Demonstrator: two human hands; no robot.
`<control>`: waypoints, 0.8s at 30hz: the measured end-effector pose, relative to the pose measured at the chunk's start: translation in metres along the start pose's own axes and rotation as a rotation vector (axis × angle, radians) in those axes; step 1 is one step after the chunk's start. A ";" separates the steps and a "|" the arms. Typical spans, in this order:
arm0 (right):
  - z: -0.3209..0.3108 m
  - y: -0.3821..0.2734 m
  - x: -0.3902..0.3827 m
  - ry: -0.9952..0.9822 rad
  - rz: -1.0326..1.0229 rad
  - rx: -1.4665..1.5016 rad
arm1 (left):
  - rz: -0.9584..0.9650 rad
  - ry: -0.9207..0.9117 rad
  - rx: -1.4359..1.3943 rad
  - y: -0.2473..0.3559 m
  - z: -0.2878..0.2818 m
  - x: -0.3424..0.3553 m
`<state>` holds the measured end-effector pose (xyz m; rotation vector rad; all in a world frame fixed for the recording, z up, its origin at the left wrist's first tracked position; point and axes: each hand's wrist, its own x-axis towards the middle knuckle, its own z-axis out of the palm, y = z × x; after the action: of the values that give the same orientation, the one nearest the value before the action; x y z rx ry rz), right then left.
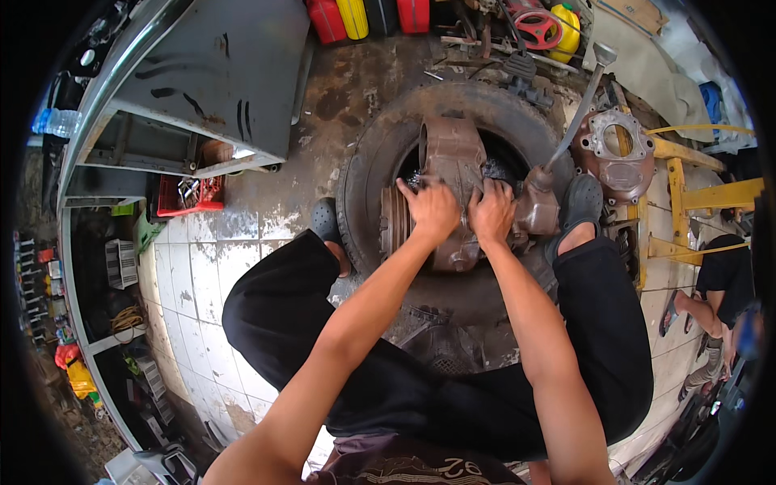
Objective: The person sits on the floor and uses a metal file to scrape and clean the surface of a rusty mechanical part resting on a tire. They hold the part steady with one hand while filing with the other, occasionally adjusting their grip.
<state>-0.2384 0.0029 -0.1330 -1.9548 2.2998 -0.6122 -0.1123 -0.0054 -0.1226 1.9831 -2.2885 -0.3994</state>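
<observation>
A brown, greasy gearbox housing (453,149) lies across a worn tyre (368,153) on the floor between my feet. Its round ribbed end (394,222) sits at the left, and a long bent gear lever (578,113) rises from its right end. My left hand (434,212) is on the housing's left part with the index finger stretched out. Its other fingers are curled, and whatever they hold is hidden. Close beside it, my right hand (491,212) has its fingers bent over the middle of the housing, gripping its casing.
A second metal housing (618,153) rests by a yellow metal frame (683,198) at the right. To the left stands a grey metal cabinet (230,73) with a red crate (190,196) on its lower side. Coloured jerrycans (353,18) line the back. Another person's leg (703,315) shows far right.
</observation>
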 end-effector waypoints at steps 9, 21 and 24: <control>0.001 0.002 -0.002 0.038 -0.001 0.030 | -0.018 0.003 0.059 0.009 0.011 0.020; -0.003 0.002 -0.001 -0.033 0.025 0.035 | -0.098 -0.335 -0.135 -0.006 -0.036 0.023; -0.003 0.004 -0.001 -0.031 0.034 0.029 | -0.075 -0.365 -0.061 -0.004 -0.037 0.021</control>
<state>-0.2426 0.0047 -0.1318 -1.8950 2.2873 -0.6049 -0.1033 -0.0315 -0.0900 2.1168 -2.3655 -0.8941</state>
